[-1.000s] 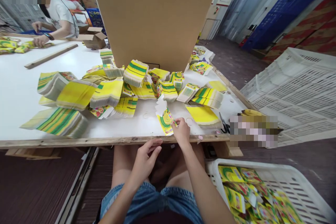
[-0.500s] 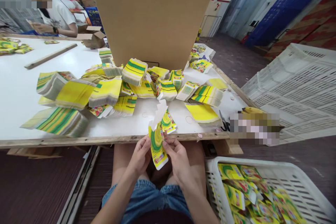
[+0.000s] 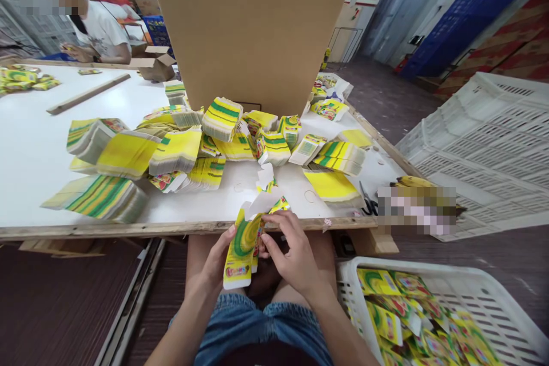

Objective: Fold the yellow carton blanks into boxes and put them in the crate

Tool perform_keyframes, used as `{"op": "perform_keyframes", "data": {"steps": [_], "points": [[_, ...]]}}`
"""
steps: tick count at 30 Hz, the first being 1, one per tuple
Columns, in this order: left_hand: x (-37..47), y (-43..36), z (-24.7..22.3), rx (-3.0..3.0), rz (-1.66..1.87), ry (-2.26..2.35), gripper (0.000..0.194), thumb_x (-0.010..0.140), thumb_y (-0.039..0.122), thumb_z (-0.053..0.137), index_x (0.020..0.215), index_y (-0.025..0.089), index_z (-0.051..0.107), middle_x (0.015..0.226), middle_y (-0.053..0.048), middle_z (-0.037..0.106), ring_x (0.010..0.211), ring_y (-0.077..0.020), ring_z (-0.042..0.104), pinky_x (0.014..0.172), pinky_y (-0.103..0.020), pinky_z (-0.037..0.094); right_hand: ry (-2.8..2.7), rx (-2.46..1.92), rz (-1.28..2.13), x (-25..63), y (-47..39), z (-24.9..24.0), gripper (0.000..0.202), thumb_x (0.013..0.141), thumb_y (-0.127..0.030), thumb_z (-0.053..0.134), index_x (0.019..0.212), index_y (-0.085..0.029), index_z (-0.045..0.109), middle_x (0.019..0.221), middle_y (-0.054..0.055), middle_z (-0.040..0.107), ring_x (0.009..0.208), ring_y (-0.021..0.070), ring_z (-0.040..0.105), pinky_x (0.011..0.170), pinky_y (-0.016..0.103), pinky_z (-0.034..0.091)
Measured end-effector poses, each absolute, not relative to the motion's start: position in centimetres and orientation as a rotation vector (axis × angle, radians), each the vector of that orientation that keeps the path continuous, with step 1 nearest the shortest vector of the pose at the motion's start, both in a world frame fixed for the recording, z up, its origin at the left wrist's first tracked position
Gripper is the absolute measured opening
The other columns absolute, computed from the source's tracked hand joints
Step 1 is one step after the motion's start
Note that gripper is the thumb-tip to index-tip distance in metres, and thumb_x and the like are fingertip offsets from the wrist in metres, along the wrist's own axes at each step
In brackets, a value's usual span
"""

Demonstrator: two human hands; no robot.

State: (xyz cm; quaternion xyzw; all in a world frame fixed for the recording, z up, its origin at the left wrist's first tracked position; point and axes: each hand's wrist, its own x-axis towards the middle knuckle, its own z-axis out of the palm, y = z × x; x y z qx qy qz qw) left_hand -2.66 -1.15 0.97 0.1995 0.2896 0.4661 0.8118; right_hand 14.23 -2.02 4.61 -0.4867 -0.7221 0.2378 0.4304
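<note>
A yellow-green printed carton (image 3: pixel 241 243) with white flaps is gripped along its left edge by my left hand (image 3: pixel 218 253). It stands partly opened out, just over the table's front edge. My right hand (image 3: pixel 288 246) is at the carton's right side, thumb and index finger near its printed side panel; whether they pinch it is hard to tell. Behind it, another small carton (image 3: pixel 281 204) lies on the white table. Stacks of flat cartons, among them a striped stack (image 3: pixel 221 117) and a plain yellow stack (image 3: pixel 126 152), spread across the table.
A tall brown cardboard panel (image 3: pixel 257 28) rises behind the stacks. Black-handled scissors (image 3: pixel 368 203) and bananas (image 3: pixel 412 182) are at the right. A white basket (image 3: pixel 429 266) of cartons stands at the lower right, near white crates (image 3: pixel 480 148). A person (image 3: pixel 105 31) sits at the far left.
The carton has shifted left and turned, showing more of its side. My left hand has moved left and down with it. My right hand's fingers have spread and lifted at the carton's right side.
</note>
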Motion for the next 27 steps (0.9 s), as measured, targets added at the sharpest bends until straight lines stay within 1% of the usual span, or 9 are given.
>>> {"op": "perform_keyframes", "data": {"steps": [3, 5, 9, 13, 17, 20, 23, 26, 27], "points": [[-2.9, -1.0, 1.4, 0.456, 0.949, 0.609, 0.047, 0.074, 0.047, 0.070, 0.105, 0.013, 0.068, 0.085, -0.009, 0.077, 0.084, -0.0276, 0.072, 0.082, -0.036, 0.056, -1.863, -1.187, 0.498, 14.2, -2.1, 4.8, 0.042, 0.091, -0.017, 0.053, 0.131, -0.027, 0.052, 0.134, 0.009, 0.055, 0.128, 0.0265, 0.046, 0.108, 0.047, 0.034], [-2.8, -0.9, 1.6, 0.472, 0.923, 0.604, 0.052, 0.072, 0.049, 0.071, 0.108, 0.012, 0.068, 0.089, -0.010, 0.076, 0.087, -0.0294, 0.072, 0.083, -0.037, 0.056, -1.905, -1.160, 0.533, 14.2, -2.1, 4.9, 0.044, 0.090, -0.016, 0.054, 0.132, -0.028, 0.050, 0.135, 0.006, 0.056, 0.127, 0.0254, 0.047, 0.108, 0.046, 0.034], [-2.7, -1.2, 1.2, 0.496, 0.895, 0.619, 0.050, 0.072, 0.052, 0.070, 0.102, 0.011, 0.070, 0.084, -0.010, 0.076, 0.080, -0.0283, 0.072, 0.074, -0.035, 0.057, -1.768, -1.164, 0.676, 14.2, -2.0, 4.7, 0.026, 0.089, -0.016, 0.055, 0.113, -0.025, 0.059, 0.114, 0.006, 0.063, 0.106, 0.0223, 0.057, 0.090, 0.037, 0.045], [-2.5, -1.5, 0.5, 0.560, 0.880, 0.656, 0.043, 0.071, 0.050, 0.072, 0.090, 0.011, 0.073, 0.068, -0.008, 0.074, 0.060, -0.0217, 0.069, 0.058, -0.029, 0.054, -1.650, -1.147, 0.764, 14.3, -1.6, 4.6, 0.003, 0.087, -0.019, 0.057, 0.089, -0.021, 0.058, 0.087, 0.002, 0.058, 0.080, 0.0176, 0.055, 0.070, 0.029, 0.045], [-2.1, -1.3, 0.8, 0.609, 0.878, 0.683, 0.039, 0.069, 0.047, 0.076, 0.080, 0.010, 0.073, 0.060, -0.006, 0.071, 0.049, -0.0165, 0.064, 0.050, -0.024, 0.050, -1.641, -1.092, 0.803, 14.2, -1.3, 4.7, 0.017, 0.088, -0.022, 0.055, 0.072, -0.021, 0.052, 0.073, -0.001, 0.051, 0.071, 0.0157, 0.051, 0.063, 0.027, 0.041], [-1.9, -0.9, 1.3, 0.598, 0.937, 0.737, 0.034, 0.069, 0.041, 0.078, 0.084, 0.011, 0.074, 0.061, -0.005, 0.071, 0.049, -0.0150, 0.064, 0.051, -0.023, 0.049, -1.547, -1.143, 0.717, 13.8, -1.5, 4.4, 0.004, 0.086, -0.023, 0.058, 0.090, -0.021, 0.058, 0.089, 0.002, 0.057, 0.079, 0.0172, 0.053, 0.069, 0.029, 0.043], [-1.7, -0.6, 1.3, 0.597, 1.042, 0.811, 0.036, 0.067, 0.039, 0.080, 0.092, 0.013, 0.073, 0.068, -0.004, 0.074, 0.057, -0.0160, 0.067, 0.057, -0.023, 0.051, -1.411, -1.285, 0.684, 13.4, -2.0, 3.4, 0.038, 0.083, -0.028, 0.065, 0.119, -0.020, 0.054, 0.110, 0.007, 0.059, 0.089, 0.0195, 0.055, 0.078, 0.031, 0.045], [-1.2, -0.6, 0.7, 0.666, 1.112, 0.855, 0.035, 0.072, 0.040, 0.077, 0.095, 0.014, 0.071, 0.077, -0.004, 0.075, 0.069, -0.0187, 0.069, 0.064, -0.026, 0.052, -1.442, -1.333, 0.817, 13.1, -2.4, 2.3, 0.016, 0.088, -0.034, 0.059, 0.092, -0.019, 0.063, 0.086, 0.003, 0.064, 0.076, 0.0179, 0.056, 0.069, 0.028, 0.046], [-1.1, -0.6, 0.5, 0.700, 1.126, 0.872, 0.035, 0.073, 0.041, 0.076, 0.095, 0.014, 0.071, 0.080, -0.004, 0.075, 0.073, -0.0198, 0.069, 0.066, -0.027, 0.053, -1.455, -1.342, 0.825, 13.1, -2.5, 2.0, 0.019, 0.090, -0.034, 0.056, 0.080, -0.019, 0.062, 0.078, 0.002, 0.062, 0.072, 0.0172, 0.056, 0.065, 0.027, 0.045]]}}
